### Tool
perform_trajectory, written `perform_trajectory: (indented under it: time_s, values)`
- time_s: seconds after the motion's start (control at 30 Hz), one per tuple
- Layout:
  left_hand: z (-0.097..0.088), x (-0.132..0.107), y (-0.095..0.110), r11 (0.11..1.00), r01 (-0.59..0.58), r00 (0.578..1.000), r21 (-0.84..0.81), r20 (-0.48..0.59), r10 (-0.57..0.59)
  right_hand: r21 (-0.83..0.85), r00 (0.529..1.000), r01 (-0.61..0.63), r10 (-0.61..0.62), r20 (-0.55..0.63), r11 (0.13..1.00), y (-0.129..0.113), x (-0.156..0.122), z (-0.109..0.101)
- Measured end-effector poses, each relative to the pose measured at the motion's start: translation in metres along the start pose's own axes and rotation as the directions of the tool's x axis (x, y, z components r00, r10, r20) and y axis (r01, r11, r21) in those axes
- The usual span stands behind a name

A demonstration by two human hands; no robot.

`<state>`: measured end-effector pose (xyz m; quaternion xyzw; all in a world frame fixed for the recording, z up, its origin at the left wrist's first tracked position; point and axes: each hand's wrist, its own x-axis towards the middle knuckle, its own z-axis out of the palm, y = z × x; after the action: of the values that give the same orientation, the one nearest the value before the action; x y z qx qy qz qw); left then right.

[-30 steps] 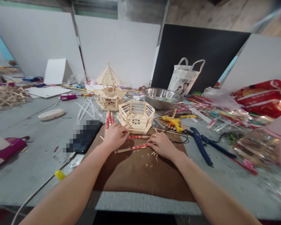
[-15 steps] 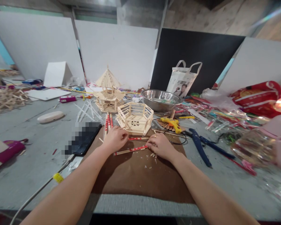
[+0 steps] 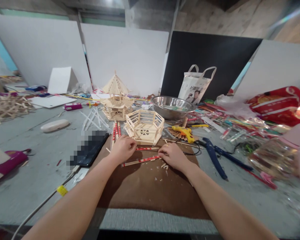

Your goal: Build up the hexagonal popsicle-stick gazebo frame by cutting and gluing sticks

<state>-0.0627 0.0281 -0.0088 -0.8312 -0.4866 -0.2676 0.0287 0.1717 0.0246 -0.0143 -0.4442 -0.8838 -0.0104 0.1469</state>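
Two light wooden chopsticks with red printed bands lie between my hands on a brown mat: a near chopstick [image 3: 141, 160] and a far chopstick [image 3: 148, 148]. My left hand [image 3: 123, 148] rests with curled fingers at the far chopstick's left end; what they grip is hidden. My right hand [image 3: 173, 156] has its bent fingertips closed on the near chopstick's right end. Just behind stands an eight-sided wooden stick frame [image 3: 144, 128] with railings. Short cut wood bits [image 3: 165, 166] lie below my right fingers. More red-banded sticks [image 3: 116, 130] are beyond my left hand.
Behind stands a wooden pagoda model [image 3: 116, 103], beside a steel bowl [image 3: 162, 108]. A yellow glue gun [image 3: 183, 132] and blue-handled cutters [image 3: 212, 156] lie right. A phone [image 3: 96, 150] with a cable is left. The brown mat [image 3: 150, 193] spans the front.
My right hand has shifted slightly right, showing a little more of the near chopstick. My left hand stays almost where it was.
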Motion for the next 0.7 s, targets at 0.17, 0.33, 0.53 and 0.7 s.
perform_trajectory:
  time_s: [0.17,0.33,0.53,0.7]
  values:
    - [-0.0004,-0.0001,-0.0017,0.996,0.080,0.994,-0.028,-0.070,-0.082,0.038,0.995,-0.050,0.053,-0.081,0.998,-0.0015,0.0003,-0.0018]
    - [0.0015,-0.0003,-0.0053,0.984,0.176,0.975,-0.026,-0.133,-0.178,0.062,0.984,-0.097,0.105,-0.147,0.993,-0.0004,0.0003,-0.0008]
    - [0.0033,0.0002,-0.0076,0.980,0.198,0.975,-0.012,-0.104,-0.199,0.035,0.988,-0.018,0.024,-0.153,0.999,0.0022,0.0008,0.0028]
    - [0.0035,0.0003,-0.0083,0.986,0.168,0.983,-0.004,-0.075,-0.168,0.040,0.996,-0.023,0.026,-0.084,0.999,0.0017,0.0009,0.0010]
